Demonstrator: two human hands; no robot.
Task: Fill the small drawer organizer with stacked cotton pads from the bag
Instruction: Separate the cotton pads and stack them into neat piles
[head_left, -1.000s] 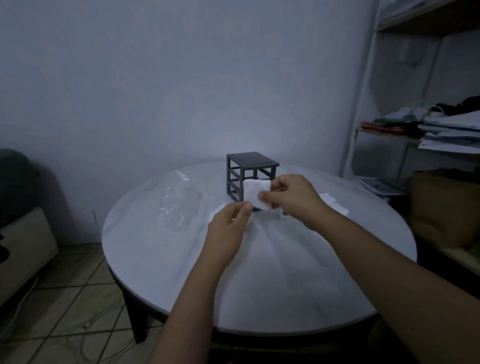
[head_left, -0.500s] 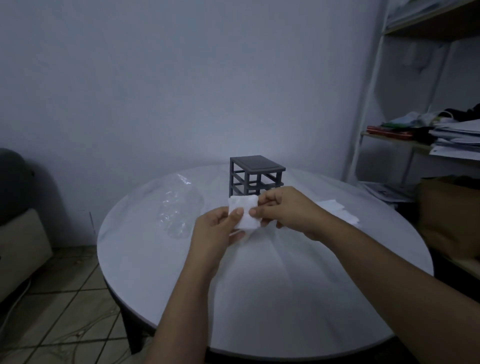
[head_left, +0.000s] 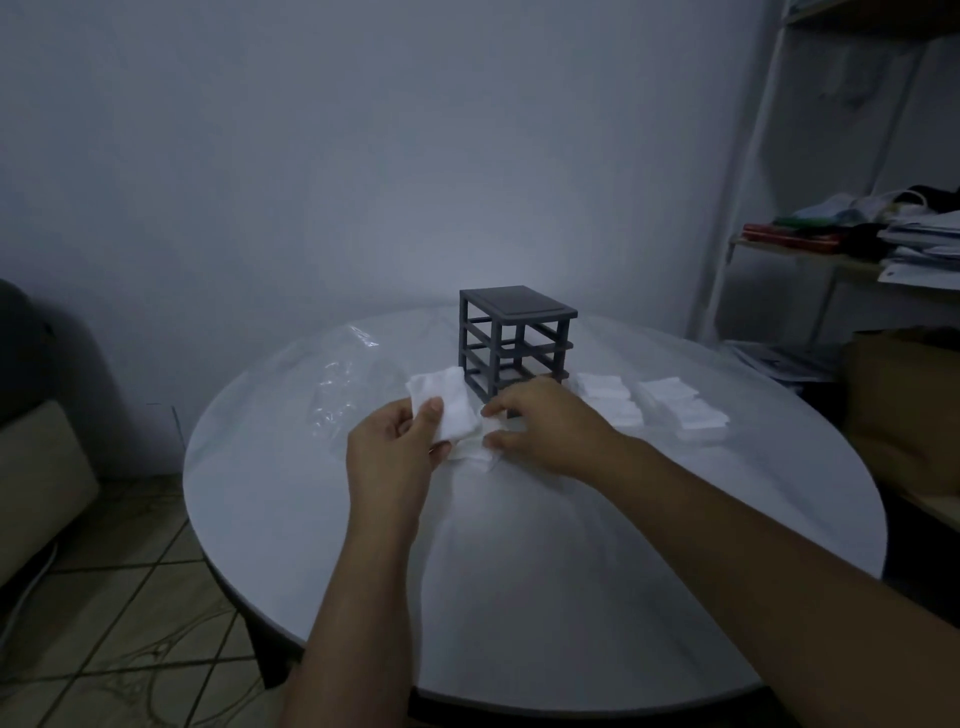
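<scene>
A: Where does the organizer (head_left: 514, 345) stand?

B: Toward the far side of the round white table (head_left: 519, 571), a dark open frame with no drawers showing in it. It serves as the landmark.

A: And the person's left hand (head_left: 397, 457)?

B: It sits just in front and to the left of the organizer, closed around a stack of white cotton pads (head_left: 447, 410), thumb pressed on the top pad, the stack tilted up off the table.

A: The right hand (head_left: 545, 423)?

B: Directly in front of the organizer, low over the table. Its fingertips pinch narrowly at a few loose pads (head_left: 475, 452) lying flat there, just beside the stack in the left hand. Whether those pads are lifted at all cannot be told.

A: Any other pads?

B: Two more piles of pads (head_left: 654, 408) lie on the table to the right of the organizer, near it but not touching.

A: The bag?

B: A crumpled clear plastic bag (head_left: 337, 395) lies to the left of the organizer, apart from it.
</scene>
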